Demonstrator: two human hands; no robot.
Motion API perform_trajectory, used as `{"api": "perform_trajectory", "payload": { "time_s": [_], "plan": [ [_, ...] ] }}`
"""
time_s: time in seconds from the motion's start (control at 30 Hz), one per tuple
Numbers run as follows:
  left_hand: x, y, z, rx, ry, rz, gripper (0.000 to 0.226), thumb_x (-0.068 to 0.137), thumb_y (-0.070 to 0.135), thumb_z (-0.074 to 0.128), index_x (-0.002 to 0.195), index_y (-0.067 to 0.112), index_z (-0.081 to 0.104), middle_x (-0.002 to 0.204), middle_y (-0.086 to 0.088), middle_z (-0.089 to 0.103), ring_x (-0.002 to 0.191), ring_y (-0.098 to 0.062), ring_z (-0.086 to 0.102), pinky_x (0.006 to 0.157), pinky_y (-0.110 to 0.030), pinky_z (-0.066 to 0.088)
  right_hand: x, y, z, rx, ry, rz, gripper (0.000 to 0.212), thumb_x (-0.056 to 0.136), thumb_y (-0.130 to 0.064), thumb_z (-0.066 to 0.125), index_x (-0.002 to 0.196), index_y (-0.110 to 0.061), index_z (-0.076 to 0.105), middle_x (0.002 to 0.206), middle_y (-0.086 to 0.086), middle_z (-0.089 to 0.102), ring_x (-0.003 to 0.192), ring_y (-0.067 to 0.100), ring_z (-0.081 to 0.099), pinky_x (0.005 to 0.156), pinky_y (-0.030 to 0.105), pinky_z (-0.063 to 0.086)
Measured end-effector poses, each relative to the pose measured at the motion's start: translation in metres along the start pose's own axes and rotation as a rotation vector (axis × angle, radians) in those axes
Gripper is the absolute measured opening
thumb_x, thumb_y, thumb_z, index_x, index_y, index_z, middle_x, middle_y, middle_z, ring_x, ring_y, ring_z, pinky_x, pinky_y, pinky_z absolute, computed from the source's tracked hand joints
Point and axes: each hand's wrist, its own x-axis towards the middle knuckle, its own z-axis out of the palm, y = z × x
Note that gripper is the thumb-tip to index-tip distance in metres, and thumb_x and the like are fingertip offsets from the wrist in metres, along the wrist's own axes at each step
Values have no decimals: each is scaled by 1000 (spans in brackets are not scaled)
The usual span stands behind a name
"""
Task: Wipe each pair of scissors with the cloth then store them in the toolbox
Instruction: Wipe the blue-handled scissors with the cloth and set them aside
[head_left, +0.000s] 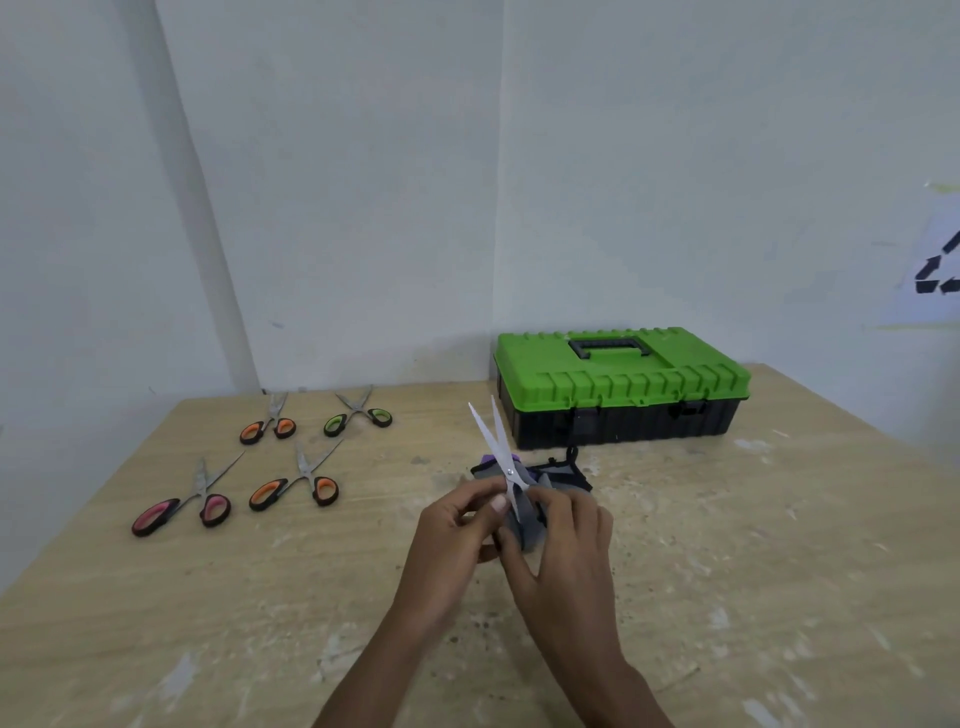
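Observation:
A pair of scissors (492, 441) is held above the table's middle, its bright blades slightly apart and pointing up and away. My left hand (454, 527) pinches it just below the pivot. My right hand (569, 545) grips a grey cloth (525, 522) wrapped round the scissors' lower part, so the handles are hidden. The toolbox (623, 387), with a green lid and a black base, stands shut at the back right. Several more scissors lie at the left: orange-handled (267, 428), green-handled (358, 415), pink-handled (182, 506) and another orange-handled (296, 486).
A dark grey, black and purple piece of fabric (563, 475) lies on the wooden table (727, 571) just behind my hands, in front of the toolbox. White walls close the back and left. A paper sign (935, 265) hangs on the right wall.

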Motion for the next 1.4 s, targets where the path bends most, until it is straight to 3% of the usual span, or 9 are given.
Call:
{"api": "perform_trajectory", "payload": {
  "time_s": [0.1, 0.2, 0.4, 0.6, 0.7, 0.9, 1.07, 1.23, 1.4],
  "plan": [
    [5, 0, 9, -3, -22, -15, 22, 100, 13, 62, 116, 19, 75, 106, 3, 79, 97, -17, 75, 83, -40, 64, 3, 9, -3, 15, -44, 47, 39, 89, -39, 64, 121, -18, 56, 117, -3, 52, 109, 17, 41, 81, 33, 50],
    [9, 1, 21, 21, -36, -19, 21, 100, 13, 62, 114, 20, 76, 103, 4, 79, 92, -13, 76, 76, -33, 64, 8, 21, -10, 10, -66, 67, 40, 89, -29, 70, 124, -17, 55, 115, -3, 54, 107, 17, 43, 77, 33, 50],
    [20, -4, 53, 27, -71, -35, 20, 99, 12, 63, 112, 22, 76, 99, 5, 80, 86, -9, 76, 69, -26, 62, 14, 47, -25, -35, -43, 78, 34, 90, -23, 71, 120, -16, 58, 106, 0, 56, 94, 20, 53, 70, 33, 51],
    [33, -11, 93, 11, -141, -43, 19, 98, 12, 65, 111, 20, 76, 101, 2, 80, 94, -12, 75, 80, -39, 64, 16, 77, -39, -85, 23, 104, 26, 90, -11, 67, 114, -17, 58, 100, -1, 56, 88, 18, 52, 65, 33, 51],
    [41, -17, 114, 43, -160, -30, 18, 98, 12, 65, 112, 20, 75, 106, -1, 77, 86, -2, 73, 75, -31, 63, 20, 97, -46, -152, 38, 103, 24, 88, -10, 68, 110, -16, 60, 97, 2, 56, 84, 21, 52, 63, 35, 50],
    [60, -32, 140, 580, -199, 208, 30, 99, 23, 63, 128, 23, 68, 123, 11, 68, 112, -7, 62, 96, -28, 50, 43, 166, -68, -369, -15, 199, 16, 84, -10, 72, 97, -12, 64, 84, 8, 59, 71, 29, 51, 57, 39, 44],
    [71, -64, 128, 1144, -162, 466, 25, 98, 25, 60, 120, 31, 72, 125, 9, 66, 123, -21, 54, 101, -37, 43, 62, 222, -92, -515, -169, 362, 17, 97, -19, 55, 106, -10, 64, 102, 11, 60, 91, 31, 52, 74, 38, 39],
    [70, -83, 118, 1208, -143, 419, 28, 100, 27, 57, 125, 30, 71, 144, 2, 59, 140, -31, 46, 116, -45, 33, 84, 253, -101, -572, -247, 424, 19, 99, -20, 53, 107, -11, 66, 104, 9, 60, 97, 29, 53, 77, 37, 42],
    [68, -82, 118, 1172, -120, 408, 39, 91, 32, 46, 116, 26, 75, 135, -1, 66, 133, -34, 54, 110, -48, 40, 101, 269, -111, -608, -264, 466, 19, 98, -15, 50, 106, -9, 67, 105, 11, 58, 101, 33, 53, 75, 36, 38]
  ]
}}
